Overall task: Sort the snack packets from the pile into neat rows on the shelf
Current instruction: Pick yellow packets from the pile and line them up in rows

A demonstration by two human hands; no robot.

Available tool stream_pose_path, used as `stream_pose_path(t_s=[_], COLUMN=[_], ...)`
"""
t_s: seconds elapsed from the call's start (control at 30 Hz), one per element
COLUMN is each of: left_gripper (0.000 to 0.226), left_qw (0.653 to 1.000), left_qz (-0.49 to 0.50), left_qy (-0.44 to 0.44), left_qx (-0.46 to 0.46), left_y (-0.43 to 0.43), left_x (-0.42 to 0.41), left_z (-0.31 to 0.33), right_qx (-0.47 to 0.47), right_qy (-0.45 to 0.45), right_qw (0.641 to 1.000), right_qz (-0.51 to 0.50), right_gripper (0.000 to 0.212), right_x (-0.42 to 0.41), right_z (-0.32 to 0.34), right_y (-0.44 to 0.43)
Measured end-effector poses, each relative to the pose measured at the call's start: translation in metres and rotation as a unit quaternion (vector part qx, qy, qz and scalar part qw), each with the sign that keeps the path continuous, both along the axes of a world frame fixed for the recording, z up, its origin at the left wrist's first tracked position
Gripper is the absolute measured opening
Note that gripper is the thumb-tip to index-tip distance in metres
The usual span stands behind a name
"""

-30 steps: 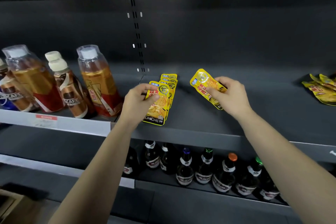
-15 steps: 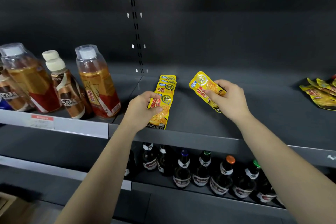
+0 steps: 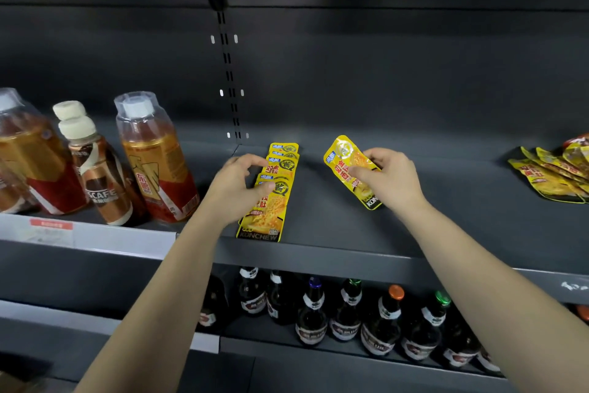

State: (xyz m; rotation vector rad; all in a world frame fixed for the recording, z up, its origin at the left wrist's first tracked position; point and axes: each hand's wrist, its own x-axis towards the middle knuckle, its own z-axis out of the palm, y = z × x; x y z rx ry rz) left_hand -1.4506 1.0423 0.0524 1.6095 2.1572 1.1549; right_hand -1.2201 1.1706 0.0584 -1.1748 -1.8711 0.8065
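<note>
Matt dark grey metal shelf [image 3: 334,223], glossy yellow plastic snack packets [image 3: 271,201], clear shiny plastic bottles [image 3: 156,156], dark glass bottles [image 3: 314,319] below

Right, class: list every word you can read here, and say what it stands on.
"KONCHEW": front packet in the row.
"KON", rest cut off: lifted packet.
"SCAFE": coffee bottle.
"东鹏": orange bottle.
Too blurred: red shelf tag, dark bottles, the packets' smaller print.
</note>
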Motion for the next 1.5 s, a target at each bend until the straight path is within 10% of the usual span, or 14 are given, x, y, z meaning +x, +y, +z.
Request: stream_pose_path(t_s=[0.6, 1.5], left_gripper=[0.042, 0.051], left_qw=[0.944, 0.958], left_qz=[-0.011, -0.05], left_qy=[0.312, 0.254], left_qx=[-0.104, -0.123], left_y=[0.108, 0.107], left_x=[-0.01, -0.024], left_z=[0.01, -0.01], right_qx=[-0.228, -0.039], right_qy=[0.091, -0.233], right_qw=[0.968, 0.963], right_qz=[-0.05, -0.134], right_gripper=[0.025, 0.035], right_x=[-0.072, -0.1], right_z=[-0.005, -0.019], right_y=[0.053, 0.058])
